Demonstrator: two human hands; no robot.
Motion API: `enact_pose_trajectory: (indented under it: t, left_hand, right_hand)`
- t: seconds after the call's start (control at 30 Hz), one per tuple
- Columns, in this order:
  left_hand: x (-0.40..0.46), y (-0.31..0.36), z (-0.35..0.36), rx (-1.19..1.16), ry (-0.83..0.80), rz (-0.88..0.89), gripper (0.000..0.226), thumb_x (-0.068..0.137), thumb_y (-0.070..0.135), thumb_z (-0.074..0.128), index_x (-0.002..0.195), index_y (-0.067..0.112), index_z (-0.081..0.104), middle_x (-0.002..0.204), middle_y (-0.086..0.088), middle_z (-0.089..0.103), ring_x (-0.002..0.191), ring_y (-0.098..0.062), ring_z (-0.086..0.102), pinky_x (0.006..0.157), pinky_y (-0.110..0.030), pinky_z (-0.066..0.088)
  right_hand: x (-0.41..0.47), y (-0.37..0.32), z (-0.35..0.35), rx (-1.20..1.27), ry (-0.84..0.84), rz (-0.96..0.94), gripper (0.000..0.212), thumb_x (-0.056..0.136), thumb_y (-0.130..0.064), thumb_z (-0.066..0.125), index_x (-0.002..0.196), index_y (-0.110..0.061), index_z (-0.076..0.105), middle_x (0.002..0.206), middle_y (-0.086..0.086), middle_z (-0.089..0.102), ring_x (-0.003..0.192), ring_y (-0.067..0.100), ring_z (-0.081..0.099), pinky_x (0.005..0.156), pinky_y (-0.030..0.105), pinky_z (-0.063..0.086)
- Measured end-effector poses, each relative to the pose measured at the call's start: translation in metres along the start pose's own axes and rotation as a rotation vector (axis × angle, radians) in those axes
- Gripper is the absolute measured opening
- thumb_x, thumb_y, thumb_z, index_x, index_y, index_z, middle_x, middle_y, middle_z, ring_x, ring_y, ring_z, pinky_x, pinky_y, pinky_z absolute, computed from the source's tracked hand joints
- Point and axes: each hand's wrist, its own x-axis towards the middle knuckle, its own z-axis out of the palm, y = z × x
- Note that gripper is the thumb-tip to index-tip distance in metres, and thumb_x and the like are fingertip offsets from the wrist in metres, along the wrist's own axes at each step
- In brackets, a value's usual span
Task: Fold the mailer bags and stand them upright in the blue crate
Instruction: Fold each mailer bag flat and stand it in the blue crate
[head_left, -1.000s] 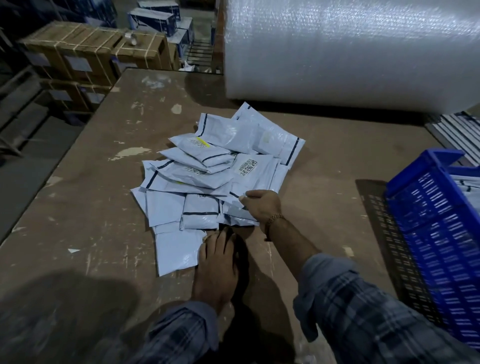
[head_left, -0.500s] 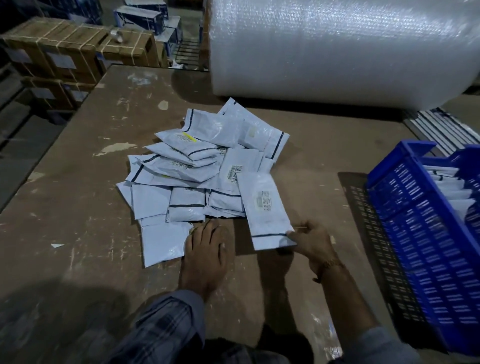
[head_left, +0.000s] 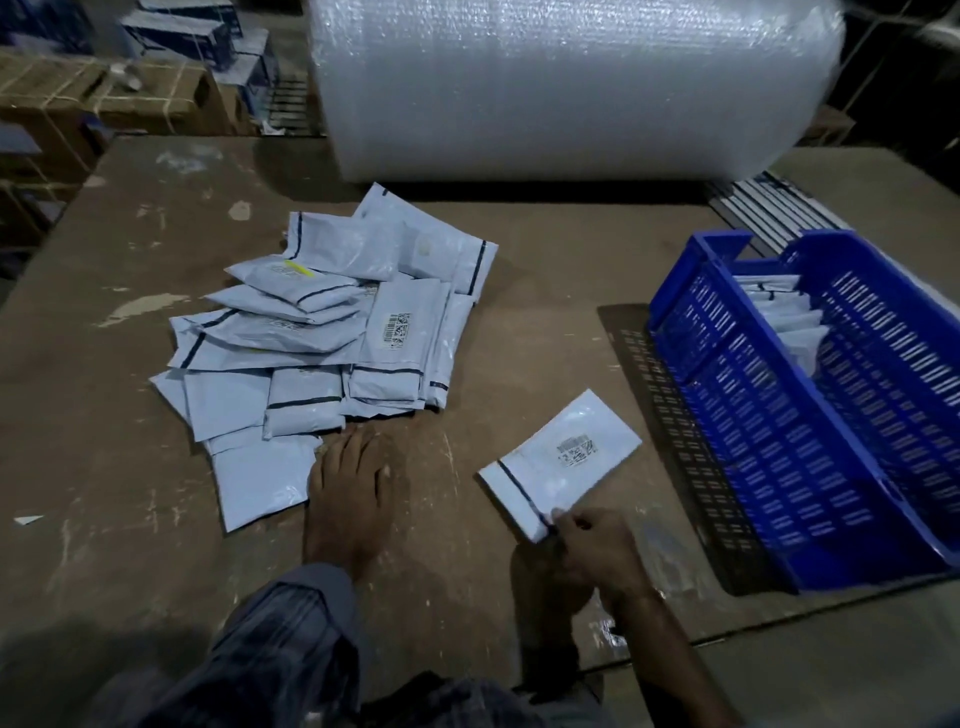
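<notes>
Mailer bag (head_left: 561, 465) lying flat on the bench (head_left: 104, 467), between the pile of mailer bags (head_left: 322, 332) and the blue crate (head_left: 810, 415), apart from both, barcode label up and dark seal stripe toward the near end. Right hand (head_left: 597, 545) at the bag's near corner, fingers (head_left: 563, 519) curled and pinching that corner by the stripe; rest of the bag unsupported by the hand and resting on the bench. Left hand (head_left: 350, 499) pressed flat on the bench just on the near side of the pile, fingers straight, holding nothing, edge of the hand touching the pile's nearest bag.

Crate partly filled: folded bags (head_left: 789, 322) standing on edge at its far end, near end open.

Judged step in hand: folding of the separated bag. Recommended:
- Bring the left hand off the pile side to pin the bag's middle; a one-corner pinch likely to let slick film skid.
- Fold across the short axis, matching edges before creasing; press the crease firmly so the fold does not spring open.
- Keep the label outward if legibility matters.
- Set in the crate against the standing row, fold down, to stay upright.

Risk: thin plastic, likely slippery; loose crease likely to topple in the crate.
</notes>
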Motion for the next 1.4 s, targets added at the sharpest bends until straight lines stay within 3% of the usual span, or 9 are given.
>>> enact_pose_trajectory:
  t: [0.1,0.2,0.3,0.37,0.53,0.7,0.87,1.0,1.4]
  left_hand:
    - [0.000,-0.002,0.001,0.010,-0.010,0.005,0.054,0.107,0.036,0.037,0.155,0.015,0.048,0.159,-0.012,0.048,0.145,-0.034,0.043,0.119,-0.056,0.031]
    - [-0.001,-0.001,0.001,0.003,-0.020,0.002,0.054,0.107,0.037,0.035,0.154,0.014,0.049,0.157,-0.013,0.049,0.143,-0.035,0.044,0.119,-0.056,0.032]
    - [-0.001,-0.001,0.000,-0.008,-0.033,-0.008,0.057,0.108,0.040,0.030,0.155,0.014,0.048,0.159,-0.013,0.048,0.145,-0.034,0.044,0.120,-0.055,0.031]
    - [-0.002,0.004,0.000,-0.032,-0.047,-0.039,0.058,0.107,0.042,0.029,0.154,0.013,0.049,0.160,-0.013,0.047,0.146,-0.035,0.043,0.121,-0.057,0.029]
    - [-0.014,0.062,-0.007,-0.123,-0.124,-0.149,0.063,0.107,0.050,0.029,0.156,0.016,0.048,0.166,-0.008,0.040,0.152,-0.033,0.035,0.125,-0.053,0.017]
    - [-0.019,0.118,0.000,-0.168,-0.094,0.088,0.052,0.108,0.046,0.040,0.157,0.027,0.041,0.169,0.001,0.033,0.152,-0.023,0.032,0.123,-0.044,0.025]
    - [0.003,0.142,0.036,-0.116,-0.195,0.191,0.068,0.111,0.049,0.025,0.168,0.014,0.013,0.177,-0.002,0.011,0.162,-0.018,0.010,0.131,-0.042,0.016]
    - [0.010,0.144,0.055,0.042,-0.234,0.231,0.068,0.110,0.049,0.018,0.168,0.012,0.019,0.176,-0.009,0.015,0.163,-0.025,0.011,0.128,-0.050,0.024]
    - [0.010,0.146,0.061,0.128,-0.191,0.271,0.059,0.109,0.041,0.031,0.167,0.031,0.025,0.175,-0.012,0.019,0.162,-0.030,0.014,0.128,-0.051,0.023]
  right_hand:
    - [-0.025,-0.018,0.001,-0.237,0.108,-0.184,0.033,0.096,-0.041,0.066,0.076,-0.015,0.073,0.072,-0.003,0.073,0.072,0.016,0.068,0.069,0.033,0.055]
    - [-0.018,-0.018,-0.002,-0.408,0.287,-0.324,0.020,0.094,-0.040,0.065,0.105,-0.023,0.068,0.105,0.003,0.068,0.099,0.024,0.064,0.082,0.039,0.056]
    - [0.000,-0.009,0.001,-0.648,0.228,-0.437,0.057,0.092,-0.037,0.068,0.145,-0.023,0.051,0.155,0.016,0.041,0.143,0.036,0.037,0.110,0.050,0.045]
    - [0.001,-0.008,0.007,-0.731,0.133,-0.430,0.069,0.098,-0.038,0.062,0.159,-0.022,0.035,0.169,0.018,0.017,0.155,0.039,0.017,0.120,0.053,0.033]
    - [-0.014,-0.011,0.023,-0.746,0.176,-0.449,0.067,0.098,-0.042,0.061,0.157,-0.018,0.041,0.164,0.019,0.033,0.147,0.035,0.034,0.115,0.048,0.037]
    - [0.006,-0.020,0.010,-0.640,0.390,-0.534,0.052,0.100,-0.038,0.053,0.145,-0.011,0.054,0.150,0.019,0.050,0.137,0.037,0.047,0.109,0.051,0.043]
    - [0.070,-0.032,-0.007,-0.737,0.176,-0.574,0.069,0.102,-0.053,0.017,0.160,-0.019,0.034,0.167,0.018,0.026,0.154,0.038,0.021,0.123,0.052,0.024]
    - [0.103,-0.016,-0.002,-0.848,0.051,-0.668,0.070,0.103,-0.056,0.017,0.166,-0.027,0.012,0.173,0.014,0.004,0.159,0.036,0.003,0.128,0.053,0.011]
    - [0.115,-0.014,0.003,-0.893,0.072,-0.784,0.063,0.105,-0.046,0.026,0.165,-0.034,0.011,0.173,0.016,-0.003,0.159,0.036,-0.002,0.129,0.050,0.007]
